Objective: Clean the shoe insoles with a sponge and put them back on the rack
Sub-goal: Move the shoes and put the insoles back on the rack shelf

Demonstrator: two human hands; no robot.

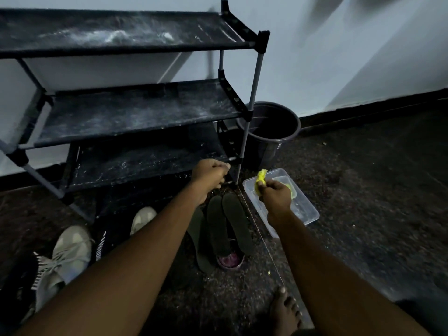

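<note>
Both arms stretch forward and down from the bottom edge. The left hand (pixel 209 173) is turned knuckles up, its fingers curled into a loose fist right at the front edge of the lowest shelf of the shoe rack (pixel 145 112). Whether they grip anything cannot be made out in the dim light.

The right hand (pixel 276 192) hangs over a clear plastic container (pixel 306 214), its fingers squeezing a yellow sponge (pixel 261 177) that bulges out above the thumb.

Two dark insoles (pixel 226 224) lie side by side on the floor (pixel 363 214), just below the left fingers and to the left of the right fingers. Their long axes run away from the person, rounded toe ends toward the rack. Their near ends rest on something reddish (pixel 229 260) (too dark to identify). A third flat, greenish shape beside them is partly hidden by the left forearm.

Beyond the right fingers, a dark bucket (pixel 269 122) stands behind the rack's corner post. Left of the left forearm sit pale sneakers (pixel 70 251), one largely covered by it. A bare foot (pixel 286 309) shows beside the right forearm.
</note>
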